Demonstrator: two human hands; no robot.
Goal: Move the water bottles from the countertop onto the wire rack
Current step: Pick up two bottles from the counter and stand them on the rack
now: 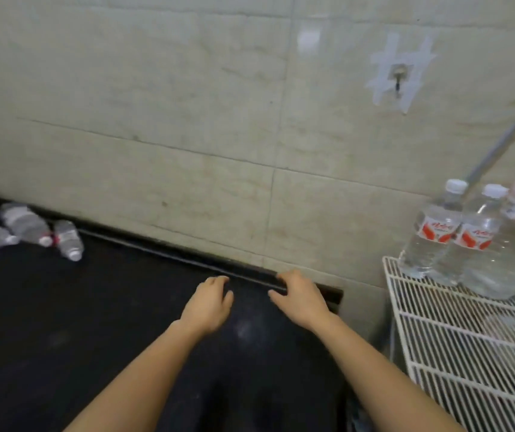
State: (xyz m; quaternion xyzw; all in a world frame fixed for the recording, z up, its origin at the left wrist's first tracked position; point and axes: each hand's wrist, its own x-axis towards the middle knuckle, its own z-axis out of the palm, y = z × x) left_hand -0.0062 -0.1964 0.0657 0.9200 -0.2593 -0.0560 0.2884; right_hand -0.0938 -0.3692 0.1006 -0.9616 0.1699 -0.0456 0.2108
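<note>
Several clear water bottles with white caps lie on their sides at the far left of the black countertop (pixel 131 307); the nearest is one bottle (pixel 68 240) beside another bottle (pixel 25 224). On the white wire rack (pixel 455 335) at the right, upright bottles with red labels stand at its back, among them one (pixel 430 236) and a second (pixel 474 241). My left hand (pixel 209 302) and my right hand (pixel 301 296) hover palm-down over the counter's back edge, fingers loosely spread, holding nothing.
A tiled wall rises behind the counter, with a taped hook (pixel 399 78) on it. A thin metal rod (pixel 505 138) leans over the rack. A narrow gap separates the counter's right end from the rack.
</note>
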